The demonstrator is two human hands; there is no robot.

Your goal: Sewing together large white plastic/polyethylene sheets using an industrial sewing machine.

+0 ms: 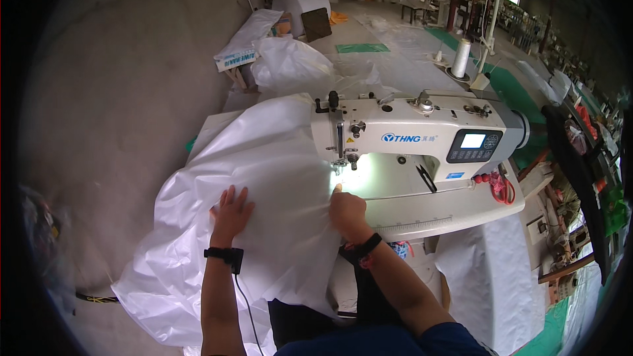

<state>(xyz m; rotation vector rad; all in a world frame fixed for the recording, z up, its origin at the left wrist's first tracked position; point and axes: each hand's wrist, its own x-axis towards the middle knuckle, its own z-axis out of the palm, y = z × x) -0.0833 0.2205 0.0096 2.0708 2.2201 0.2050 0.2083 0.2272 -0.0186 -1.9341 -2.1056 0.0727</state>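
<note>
A large white woven plastic sheet (pixel 277 178) drapes over the left part of the sewing machine (pixel 389 122) and hangs down toward my lap. My left hand (pixel 232 214) lies flat on it with the fingers spread. At the sheet's right edge, just in front of the lit needle area, my right hand (pixel 348 214) is closed, with a digit reaching toward the presser foot (pixel 339 166). The fingers pinch the edge of the sheet, partly hidden by the hand itself. Both wrists wear black bands, and a cable runs from the left one.
Black thread snips (pixel 426 178) lie on the machine bed, right of the needle. Red-handled scissors (pixel 502 190) sit at its right end. A white thread cone (pixel 461 59) stands behind the machine. More white sheeting (pixel 488 270) hangs at the lower right. A wall (pixel 125 92) rises on the left.
</note>
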